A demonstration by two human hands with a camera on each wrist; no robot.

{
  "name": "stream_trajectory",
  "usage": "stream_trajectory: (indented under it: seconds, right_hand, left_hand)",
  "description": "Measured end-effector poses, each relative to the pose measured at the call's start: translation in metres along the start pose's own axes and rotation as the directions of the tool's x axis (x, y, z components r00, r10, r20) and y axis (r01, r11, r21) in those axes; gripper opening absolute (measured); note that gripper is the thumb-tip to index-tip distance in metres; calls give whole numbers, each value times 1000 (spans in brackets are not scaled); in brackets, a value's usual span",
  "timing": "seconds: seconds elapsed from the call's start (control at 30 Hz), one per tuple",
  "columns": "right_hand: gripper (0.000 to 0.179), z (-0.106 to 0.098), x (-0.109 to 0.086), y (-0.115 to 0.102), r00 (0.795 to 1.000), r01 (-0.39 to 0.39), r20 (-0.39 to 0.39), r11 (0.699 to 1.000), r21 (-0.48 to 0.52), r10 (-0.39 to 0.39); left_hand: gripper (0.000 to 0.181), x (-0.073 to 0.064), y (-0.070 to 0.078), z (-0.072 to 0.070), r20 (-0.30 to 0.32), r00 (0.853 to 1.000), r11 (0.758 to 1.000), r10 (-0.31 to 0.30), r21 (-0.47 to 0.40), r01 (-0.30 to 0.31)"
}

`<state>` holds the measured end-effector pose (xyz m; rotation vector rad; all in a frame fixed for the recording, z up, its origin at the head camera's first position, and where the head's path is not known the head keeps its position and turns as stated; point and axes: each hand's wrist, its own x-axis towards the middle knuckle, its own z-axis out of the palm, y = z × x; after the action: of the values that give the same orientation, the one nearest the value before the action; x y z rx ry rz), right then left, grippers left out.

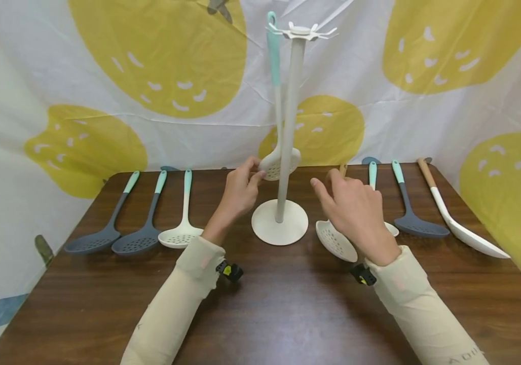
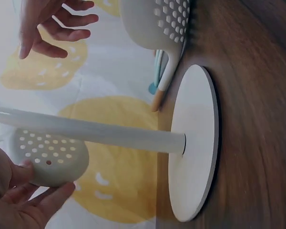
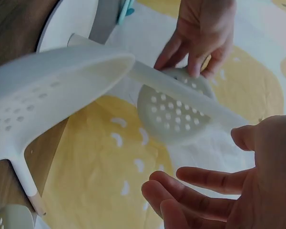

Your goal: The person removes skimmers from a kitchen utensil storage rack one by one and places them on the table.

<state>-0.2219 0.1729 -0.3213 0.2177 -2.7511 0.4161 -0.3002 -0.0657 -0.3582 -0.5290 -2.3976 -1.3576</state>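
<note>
A white skimmer with a mint handle (image 1: pixel 274 61) hangs from the top hooks of a white utensil stand (image 1: pixel 290 121), behind its pole. My left hand (image 1: pixel 237 190) pinches the edge of the skimmer's perforated head (image 2: pixel 62 164) between thumb and fingers, left of the pole. To the right of the pole, my right hand (image 1: pixel 356 210) is held with fingers spread and relaxed, nothing in them. In the head view it partly covers a white skimmer with a wooden handle (image 1: pixel 335 242) on the table; the right wrist view shows a space between hand and skimmer.
On the left of the brown table (image 1: pixel 278 304) lie two grey skimmers (image 1: pixel 91 242) and a white one (image 1: pixel 180 235). On the right lie a grey skimmer (image 1: pixel 420 226) and a white wooden-handled utensil (image 1: pixel 470 235). A lemon-patterned cloth (image 1: pixel 174 137) hangs behind.
</note>
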Motion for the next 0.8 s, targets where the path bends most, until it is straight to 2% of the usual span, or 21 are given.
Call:
stream_trajectory:
  seconds: [0.17, 0.4, 0.6, 0.73, 0.8]
  right_hand:
    - [59, -7, 3, 5, 1000, -23, -16, 999, 32, 23]
    - [60, -13, 4, 10, 993, -30, -112, 997, 71, 38]
    - [59, -15, 5, 12, 992, -21, -125, 996, 84, 31]
    - [57, -14, 5, 13, 994, -29, -105, 996, 84, 38]
    - [56, -13, 5, 14, 994, -36, -98, 996, 84, 44]
  left_hand:
    - [16, -11, 0, -14, -1, 1000, 999, 13, 49, -12]
    - [17, -35, 0, -39, 57, 996, 983, 71, 168, -80]
    - [16, -61, -1, -59, 97, 987, 941, 128, 303, -151]
    - [13, -74, 4, -67, 132, 984, 907, 123, 388, -165]
    - [11, -79, 8, -69, 146, 982, 880, 123, 442, -176]
